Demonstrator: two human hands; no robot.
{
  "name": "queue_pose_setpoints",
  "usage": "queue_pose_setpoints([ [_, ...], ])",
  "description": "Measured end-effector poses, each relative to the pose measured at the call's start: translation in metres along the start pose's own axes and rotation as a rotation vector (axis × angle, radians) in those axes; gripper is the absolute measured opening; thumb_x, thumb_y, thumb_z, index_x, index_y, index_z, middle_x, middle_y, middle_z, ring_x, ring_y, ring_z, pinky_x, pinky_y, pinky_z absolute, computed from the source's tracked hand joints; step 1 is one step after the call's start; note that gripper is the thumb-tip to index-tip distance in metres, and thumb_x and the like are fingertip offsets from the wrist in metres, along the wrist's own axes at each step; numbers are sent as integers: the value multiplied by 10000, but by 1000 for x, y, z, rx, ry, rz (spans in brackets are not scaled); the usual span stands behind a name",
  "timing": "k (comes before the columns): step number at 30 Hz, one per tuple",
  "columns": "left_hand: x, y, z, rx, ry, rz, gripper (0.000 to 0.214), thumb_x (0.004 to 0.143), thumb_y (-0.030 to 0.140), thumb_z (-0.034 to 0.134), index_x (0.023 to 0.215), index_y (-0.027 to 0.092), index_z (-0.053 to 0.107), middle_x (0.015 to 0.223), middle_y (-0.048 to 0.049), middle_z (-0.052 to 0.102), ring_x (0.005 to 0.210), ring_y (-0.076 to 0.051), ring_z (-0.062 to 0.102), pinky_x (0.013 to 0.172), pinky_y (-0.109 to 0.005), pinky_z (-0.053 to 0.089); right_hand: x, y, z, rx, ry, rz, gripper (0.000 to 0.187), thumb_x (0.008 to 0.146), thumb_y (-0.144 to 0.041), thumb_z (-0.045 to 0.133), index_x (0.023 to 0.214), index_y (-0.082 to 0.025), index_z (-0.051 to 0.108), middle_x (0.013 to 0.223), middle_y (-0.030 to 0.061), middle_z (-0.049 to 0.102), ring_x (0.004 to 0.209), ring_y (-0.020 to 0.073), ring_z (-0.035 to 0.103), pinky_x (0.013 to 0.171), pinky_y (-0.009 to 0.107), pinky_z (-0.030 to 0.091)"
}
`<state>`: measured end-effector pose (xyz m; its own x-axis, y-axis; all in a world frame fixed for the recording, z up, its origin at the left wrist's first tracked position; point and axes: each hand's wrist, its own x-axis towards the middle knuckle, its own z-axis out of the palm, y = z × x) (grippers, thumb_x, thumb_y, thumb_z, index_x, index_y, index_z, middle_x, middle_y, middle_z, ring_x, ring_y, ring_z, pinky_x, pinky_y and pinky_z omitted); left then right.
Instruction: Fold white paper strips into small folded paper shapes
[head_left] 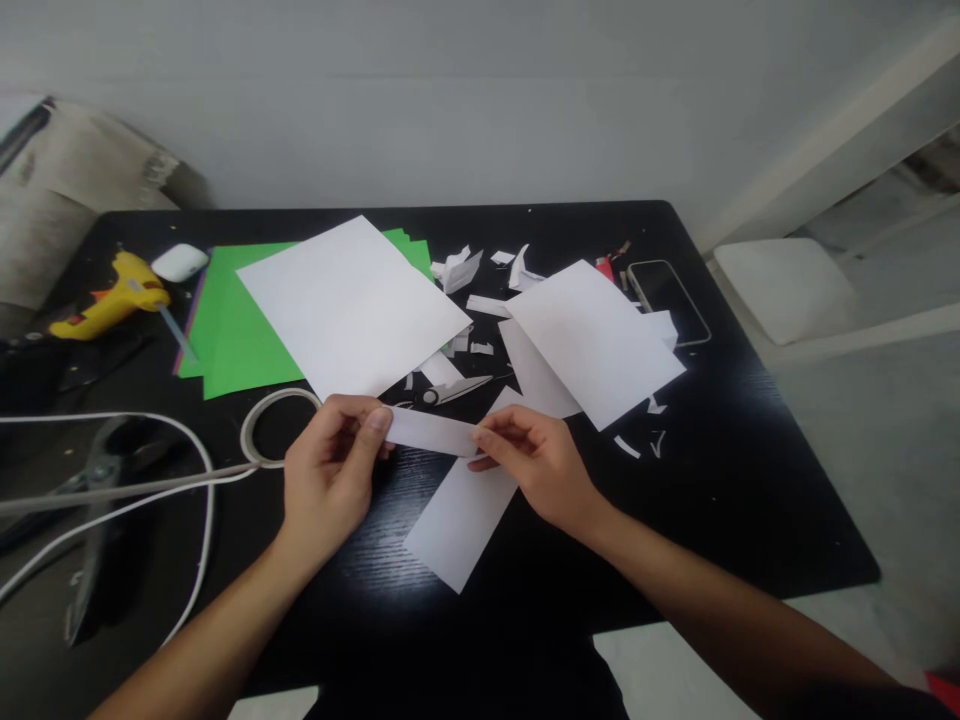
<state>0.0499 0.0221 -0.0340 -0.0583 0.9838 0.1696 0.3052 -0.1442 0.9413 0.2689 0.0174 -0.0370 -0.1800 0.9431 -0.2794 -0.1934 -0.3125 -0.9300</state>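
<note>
A narrow white paper strip [431, 431] is stretched level between my two hands, above the black table. My left hand [337, 465] pinches its left end between thumb and fingers. At the other end, my right hand [536, 460] grips it the same way. Beneath the strip lies a longer white paper piece [461, 525], slanted and partly covered by my right hand. Just beyond are scissors [457, 390], partly hidden among scraps. A large white sheet [352, 310] rests on green sheets [244, 345], and another white sheet [596, 340] lies to the right.
A tape roll [251, 440] sits by my left hand, near a white cable [210, 500] and pliers [97, 520]. At the far left is a yellow glue gun [112, 300] beside a white case [178, 262]. A phone [669, 300] and paper scraps [457, 270] lie toward the back.
</note>
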Motion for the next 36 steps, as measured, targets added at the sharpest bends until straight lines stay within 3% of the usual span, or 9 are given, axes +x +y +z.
queue_pose_setpoints([
  [4, -4, 0, 2, 7, -34, -11, 114, 985, 283, 636, 905, 204, 653, 672, 24, 621, 602, -134, 588, 569, -256, 462, -1, -2, 3, 68, -54, 86, 324, 717, -383, 923, 902, -173, 759, 861, 29, 756, 820, 185, 756, 775, 346, 695],
  [8, -6, 0, 3, -8, -51, -23, 103, 988, 278, 634, 920, 203, 651, 685, 19, 620, 613, -136, 592, 578, -256, 467, -1, -1, 3, 56, -74, 153, 305, 767, -411, 884, 850, -141, 770, 821, 59, 788, 783, 209, 792, 731, 337, 688],
  [16, -5, 0, 2, -9, -57, -8, 102, 990, 263, 639, 912, 203, 665, 681, 21, 633, 610, -131, 595, 584, -248, 464, 1, 2, 3, 51, 20, 118, 288, 757, -399, 891, 830, -142, 784, 786, 52, 792, 732, 218, 800, 708, 349, 691],
  [25, -7, 0, 3, -60, -54, -48, 94, 999, 254, 627, 922, 206, 652, 682, 22, 632, 628, -129, 607, 597, -242, 470, 3, 1, 0, 53, -37, 187, 312, 764, -414, 887, 856, -140, 767, 799, 58, 797, 750, 218, 810, 695, 310, 682],
  [36, -6, 0, 2, -84, -50, -67, 119, 996, 281, 639, 915, 196, 656, 667, 15, 633, 624, -135, 600, 598, -252, 464, 2, 2, 1, 52, -15, 124, 301, 765, -406, 887, 853, -142, 772, 774, 54, 794, 732, 214, 805, 690, 322, 684],
])
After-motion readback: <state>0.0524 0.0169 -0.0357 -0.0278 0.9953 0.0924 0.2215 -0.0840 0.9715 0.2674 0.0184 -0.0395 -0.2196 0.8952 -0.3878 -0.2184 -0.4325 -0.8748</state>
